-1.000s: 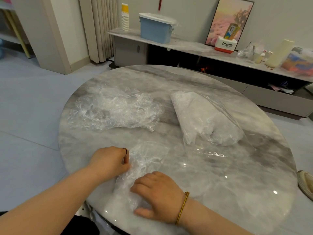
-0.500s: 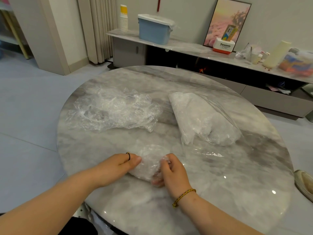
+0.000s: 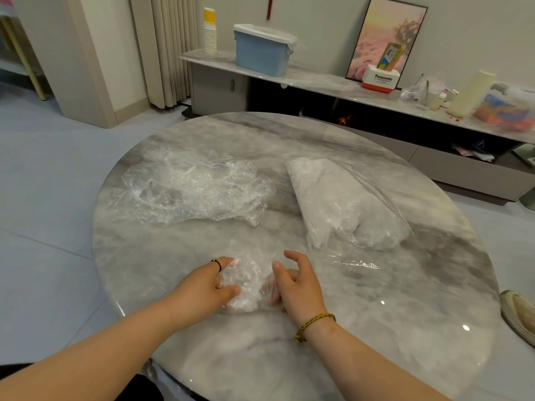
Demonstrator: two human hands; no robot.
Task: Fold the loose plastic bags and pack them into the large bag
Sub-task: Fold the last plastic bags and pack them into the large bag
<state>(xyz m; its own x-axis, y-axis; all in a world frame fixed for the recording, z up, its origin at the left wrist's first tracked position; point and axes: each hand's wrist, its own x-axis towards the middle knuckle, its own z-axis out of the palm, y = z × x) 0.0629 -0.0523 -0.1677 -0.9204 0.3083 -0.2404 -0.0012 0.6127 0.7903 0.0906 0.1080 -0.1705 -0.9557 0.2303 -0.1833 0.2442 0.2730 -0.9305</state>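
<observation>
Left hand (image 3: 202, 287) grips the folded bag (image 3: 246, 287); right hand (image 3: 298, 287) has now opened.

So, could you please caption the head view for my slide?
Both hands compact a bag on the table.

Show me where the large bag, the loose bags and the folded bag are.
large bag (image 3: 344, 202), head view, on its filled middle
loose bags (image 3: 188, 189), head view, on the middle of the pile
folded bag (image 3: 249, 282), head view, on the part between both hands

Your small folded bag (image 3: 246, 285) near edge, loose crumpled bags (image 3: 188, 189) far left, stuffed large bag (image 3: 347, 204) right, mouth facing you.
</observation>
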